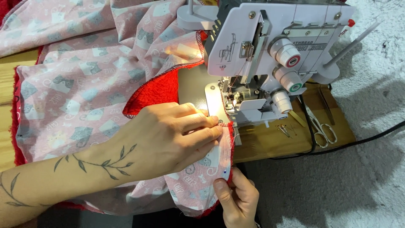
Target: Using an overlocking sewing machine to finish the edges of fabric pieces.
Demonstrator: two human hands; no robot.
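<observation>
The pink printed fabric (84, 84) — red fleece-backed — is pressed flat by the left hand (168, 135) before the overlock machine (270, 55); its pinned edge is pinched by the right hand (236, 196) just below — scissors (322, 131) lie beside the machine

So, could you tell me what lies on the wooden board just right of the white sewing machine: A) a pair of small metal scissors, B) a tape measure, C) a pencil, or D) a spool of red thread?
A: a pair of small metal scissors lies on the wooden board beside the white sewing machine, near a few pins.
</observation>
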